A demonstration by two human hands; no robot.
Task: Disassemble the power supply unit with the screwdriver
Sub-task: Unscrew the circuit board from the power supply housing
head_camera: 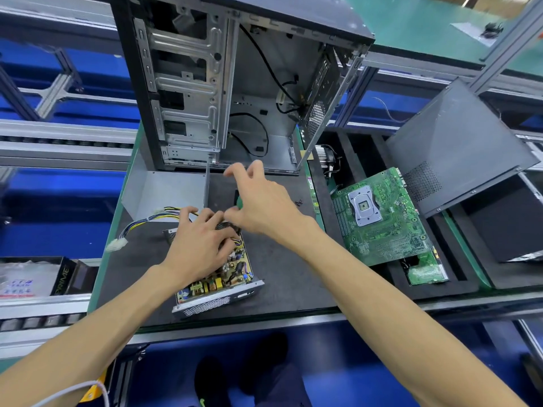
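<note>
Here, the power supply unit (219, 282) lies open on the dark worktop (288, 277) near me, its lid already off and its circuit board and coloured wires exposed. My left hand (199, 242) rests on the far end of the board, fingers curled down among the wires and bracing the unit. My right hand (261, 204) hovers just beyond it, thumb and forefinger spread apart above, while the lower fingers seem to curl round a green screwdriver (239, 202) handle; most of the tool is hidden, so I cannot tell where its tip sits. To the far left stands the bent metal cover (163, 192), and behind it the empty computer case (235, 83). A motherboard (382, 218) lies to the right.

I judge the step to be loosening a board screw. To do it well, I should hold the unit firmly, keep the wires away from the tip, seat the driver squarely, and turn without slipping.
</note>
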